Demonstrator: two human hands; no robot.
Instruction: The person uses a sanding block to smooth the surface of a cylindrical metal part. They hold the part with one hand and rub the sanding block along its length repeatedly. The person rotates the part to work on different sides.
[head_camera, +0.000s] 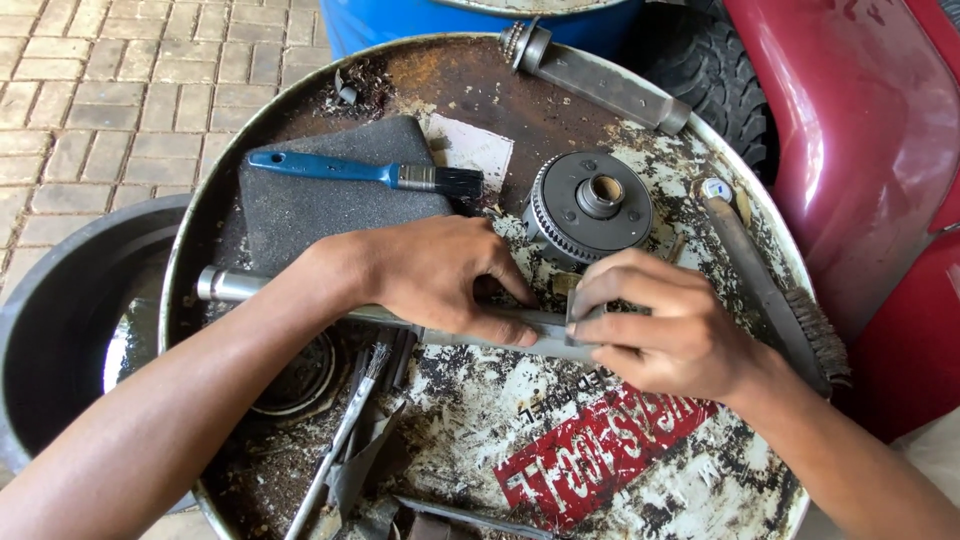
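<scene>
I am counting two hands working over one rusty drum lid. On it I am seeing one blue-handled paintbrush, one wire brush, one toothed round gear hub, one grey foam pad, and two long metal shafts: one under the hands, one at the far rim. I am also counting one dark basin and one blue barrel.

Brick paving; daylight
</scene>
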